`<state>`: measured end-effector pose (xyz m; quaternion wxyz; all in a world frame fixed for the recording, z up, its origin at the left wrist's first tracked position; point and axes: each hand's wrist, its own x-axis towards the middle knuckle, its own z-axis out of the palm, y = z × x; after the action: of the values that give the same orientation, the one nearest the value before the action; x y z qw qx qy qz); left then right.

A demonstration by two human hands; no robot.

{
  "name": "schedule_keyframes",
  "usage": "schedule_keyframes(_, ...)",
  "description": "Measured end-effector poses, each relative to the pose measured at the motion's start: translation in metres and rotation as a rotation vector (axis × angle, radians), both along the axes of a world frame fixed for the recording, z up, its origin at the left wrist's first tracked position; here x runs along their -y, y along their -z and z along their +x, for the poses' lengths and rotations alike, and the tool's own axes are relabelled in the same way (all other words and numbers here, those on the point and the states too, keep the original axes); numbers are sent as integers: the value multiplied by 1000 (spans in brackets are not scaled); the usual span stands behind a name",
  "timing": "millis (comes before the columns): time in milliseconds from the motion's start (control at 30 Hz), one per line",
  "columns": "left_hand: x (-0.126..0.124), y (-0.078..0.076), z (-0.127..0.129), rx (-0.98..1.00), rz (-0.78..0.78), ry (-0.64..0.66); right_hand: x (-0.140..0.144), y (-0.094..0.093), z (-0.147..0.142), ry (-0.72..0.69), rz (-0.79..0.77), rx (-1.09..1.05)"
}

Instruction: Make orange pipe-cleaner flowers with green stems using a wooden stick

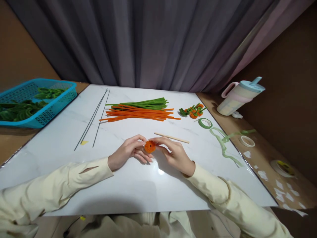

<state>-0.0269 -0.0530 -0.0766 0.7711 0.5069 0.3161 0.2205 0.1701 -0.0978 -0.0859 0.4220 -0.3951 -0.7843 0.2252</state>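
Cream sleeves (61, 185) lead to both hands: left hand (128, 152) and right hand (174, 154) pinch a small fuzzy orange pipe-cleaner coil (150, 146) over the white marble-look board (123, 185); loosened fingers would likely let it unwind

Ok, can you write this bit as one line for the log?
left hand: pinching fuzzy orange pipe-cleaner coil | right hand: pinching same coil | thin wooden stick: lying behind the hands

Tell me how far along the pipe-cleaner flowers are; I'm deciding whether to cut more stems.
Done: a small cluster of finished flowers lies beside the green tape roll. In hand: the left hand and right hand pinch an orange coil. Left: a pile of orange and green pipe cleaners and the wires lie untouched.
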Motion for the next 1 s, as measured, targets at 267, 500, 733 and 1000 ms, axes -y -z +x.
schedule_keyframes(267,-3,6,-2,15,86,94,0,-2,0,-39,67,17)
schedule_keyframes(500,-9,8,0,-113,140,234,-2,-6,0,-36,59,0)
schedule_keyframes(733,-10,11,-2,-138,154,290,-3,-7,0,-59,-111,-62)
schedule_keyframes(1000,-8,13,-2,-92,116,227,-6,-17,5,-233,-503,-352)
